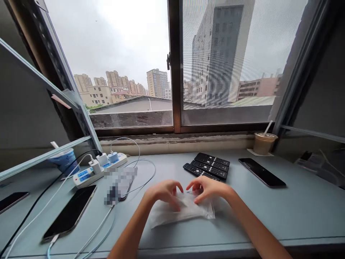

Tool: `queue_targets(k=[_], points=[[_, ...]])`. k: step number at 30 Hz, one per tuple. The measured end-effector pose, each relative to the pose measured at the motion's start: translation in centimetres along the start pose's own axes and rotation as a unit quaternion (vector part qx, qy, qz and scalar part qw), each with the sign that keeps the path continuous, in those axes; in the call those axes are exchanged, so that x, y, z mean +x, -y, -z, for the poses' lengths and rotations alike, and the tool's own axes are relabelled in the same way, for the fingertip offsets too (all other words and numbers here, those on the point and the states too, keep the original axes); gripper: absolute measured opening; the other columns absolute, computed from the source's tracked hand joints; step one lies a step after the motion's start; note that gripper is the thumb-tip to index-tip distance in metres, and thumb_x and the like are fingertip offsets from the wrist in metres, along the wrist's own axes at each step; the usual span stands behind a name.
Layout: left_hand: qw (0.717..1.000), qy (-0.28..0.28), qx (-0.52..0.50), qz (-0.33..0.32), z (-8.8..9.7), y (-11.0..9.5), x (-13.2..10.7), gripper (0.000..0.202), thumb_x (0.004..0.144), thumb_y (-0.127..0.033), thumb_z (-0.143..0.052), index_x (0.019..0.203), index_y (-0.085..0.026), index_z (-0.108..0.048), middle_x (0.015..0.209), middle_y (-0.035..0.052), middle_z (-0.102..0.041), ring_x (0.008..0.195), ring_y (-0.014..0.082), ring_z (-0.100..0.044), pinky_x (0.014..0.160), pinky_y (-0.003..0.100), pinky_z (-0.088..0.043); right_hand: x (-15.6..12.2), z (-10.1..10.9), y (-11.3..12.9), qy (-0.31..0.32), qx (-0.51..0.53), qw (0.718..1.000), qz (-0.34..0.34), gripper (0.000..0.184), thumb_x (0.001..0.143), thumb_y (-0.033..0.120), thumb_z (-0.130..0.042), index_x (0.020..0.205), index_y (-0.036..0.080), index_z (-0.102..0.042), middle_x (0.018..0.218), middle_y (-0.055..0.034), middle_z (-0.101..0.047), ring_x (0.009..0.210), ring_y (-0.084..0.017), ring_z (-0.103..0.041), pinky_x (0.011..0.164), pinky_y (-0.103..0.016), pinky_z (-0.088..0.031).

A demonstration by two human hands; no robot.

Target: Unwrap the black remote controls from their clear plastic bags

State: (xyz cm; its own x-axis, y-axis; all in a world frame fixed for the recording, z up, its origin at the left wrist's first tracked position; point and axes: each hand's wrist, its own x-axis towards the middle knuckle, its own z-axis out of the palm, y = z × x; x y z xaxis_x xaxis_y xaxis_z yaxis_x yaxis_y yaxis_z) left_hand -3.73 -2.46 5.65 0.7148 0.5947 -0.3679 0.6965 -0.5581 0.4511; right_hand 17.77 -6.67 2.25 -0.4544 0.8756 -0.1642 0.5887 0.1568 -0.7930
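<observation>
A translucent white plastic bag [185,210] lies flat and crumpled near the front of the desk. My left hand [165,192] is on its left part, fingers bent and thumb down on the plastic. From the other side my right hand [208,189] curls its fingers onto the bag's upper right part. The two hands face each other with a small gap between the fingertips. Whatever the bag may contain cannot be made out. Just beyond my hands, several black remote controls [210,166] lie side by side, the nearest partly hidden by my right hand.
Left on the grey-blue desk [304,212] are a charging phone [70,212], a power strip [101,169] with plugs, loose cables, a blue cup [64,162] and a partly blurred-out device [121,185]. To the right, another phone [261,172] lies before an iced drink [264,143].
</observation>
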Motion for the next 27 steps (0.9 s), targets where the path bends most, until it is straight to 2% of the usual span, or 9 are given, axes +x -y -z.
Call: queue_targets(k=[4,7,10,14,18,21,23,25,27], points=[[0.998,-0.011,0.058,0.000,-0.6,0.2,0.6,0.031,0.054,-0.037,-0.071,0.079,-0.019,-0.066,0.067,-0.0033,-0.057,0.060,0.0118,-0.049,0.052,0.022,-0.032,0.1,-0.4,0.0,0.000,-0.004,1.000,0.001,0.030,0.059,0.023,-0.065,0.088,0.014,-0.066,0.064,0.0018,-0.054,0.061,-0.011,-0.048,0.053,-0.021,-0.036],[0.982,-0.157,0.107,-0.022,-0.6,0.5,1.0,0.016,0.061,-0.026,-0.068,0.076,-0.020,-0.065,0.079,-0.0008,-0.061,0.073,0.0149,-0.054,0.064,0.025,-0.037,0.0,-0.2,0.4,-0.082,-0.057,0.995,0.022,0.016,0.063,0.026,-0.062,0.075,0.015,-0.063,0.071,-0.0006,-0.057,0.066,-0.012,-0.050,0.056,-0.021,-0.036],[0.923,-0.357,0.138,-0.041,-0.3,0.2,1.2,0.016,0.069,-0.011,-0.057,0.079,-0.023,-0.064,0.094,0.0011,-0.061,0.092,0.0179,-0.053,0.085,0.033,-0.034,-0.1,0.3,0.9,-0.175,-0.069,0.981,0.042,0.024,0.072,0.041,-0.057,0.076,0.017,-0.059,0.077,-0.0018,-0.059,0.070,-0.014,-0.052,0.059,-0.023,-0.038],[0.808,-0.582,0.073,-0.048,0.0,-0.9,1.0,0.032,0.075,-0.021,-0.056,0.107,-0.024,-0.053,0.116,0.0060,-0.052,0.112,0.0223,-0.044,0.097,0.038,-0.027,0.2,0.7,1.1,-0.271,0.011,0.962,0.026,0.033,0.076,0.046,-0.051,0.094,0.019,-0.055,0.078,-0.0028,-0.063,0.069,-0.016,-0.057,0.061,-0.026,-0.042],[0.723,-0.689,-0.047,-0.024,-0.1,-1.2,1.1,0.056,0.076,-0.033,-0.056,0.126,-0.023,-0.032,0.129,0.0117,-0.041,0.122,0.0249,-0.036,0.098,0.039,-0.027,0.9,1.0,0.5,-0.344,0.084,0.935,0.039,0.037,0.077,0.041,-0.051,0.106,0.019,-0.055,0.088,-0.0059,-0.066,0.081,-0.019,-0.060,0.070,-0.030,-0.045],[0.758,-0.626,-0.181,0.016,-0.1,-0.7,1.8,0.076,0.069,-0.046,-0.061,0.131,-0.019,-0.026,0.132,0.0154,-0.038,0.123,0.0268,-0.035,0.095,0.039,-0.032,1.2,1.3,0.1,-0.385,0.124,0.914,0.043,0.037,0.076,0.040,-0.052,0.106,0.019,-0.055,0.097,-0.0078,-0.065,0.087,-0.020,-0.060,0.075,-0.031,-0.046],[0.820,-0.487,-0.299,0.039,-0.1,-0.4,2.3,0.077,0.067,-0.057,-0.059,0.127,-0.015,-0.034,0.122,0.0163,-0.048,0.113,0.0264,-0.047,0.088,0.037,-0.040,1.3,1.4,0.0,-0.388,0.165,0.906,0.043,0.040,0.075,0.040,-0.054,0.109,0.018,-0.053,0.099,-0.0083,-0.065,0.089,-0.020,-0.060,0.076,-0.031,-0.047],[0.859,-0.325,-0.395,0.027,0.0,-0.4,2.7,0.072,0.069,-0.066,-0.049,0.118,-0.013,-0.045,0.109,0.0143,-0.057,0.096,0.0235,-0.057,0.078,0.033,-0.045,1.4,1.1,0.0,-0.326,0.205,0.921,0.057,0.044,0.074,0.039,-0.056,0.113,0.018,-0.051,0.097,-0.0075,-0.065,0.087,-0.019,-0.060,0.074,-0.030,-0.047],[0.875,-0.230,-0.427,0.007,-0.1,-0.5,2.8,0.071,0.069,-0.071,-0.042,0.106,-0.011,-0.053,0.099,0.0125,-0.062,0.083,0.0205,-0.061,0.070,0.030,-0.047,1.4,0.7,0.0,-0.232,0.190,0.950,0.088,0.044,0.074,0.037,-0.059,0.113,0.019,-0.053,0.096,-0.0059,-0.065,0.084,-0.017,-0.060,0.071,-0.027,-0.047]])
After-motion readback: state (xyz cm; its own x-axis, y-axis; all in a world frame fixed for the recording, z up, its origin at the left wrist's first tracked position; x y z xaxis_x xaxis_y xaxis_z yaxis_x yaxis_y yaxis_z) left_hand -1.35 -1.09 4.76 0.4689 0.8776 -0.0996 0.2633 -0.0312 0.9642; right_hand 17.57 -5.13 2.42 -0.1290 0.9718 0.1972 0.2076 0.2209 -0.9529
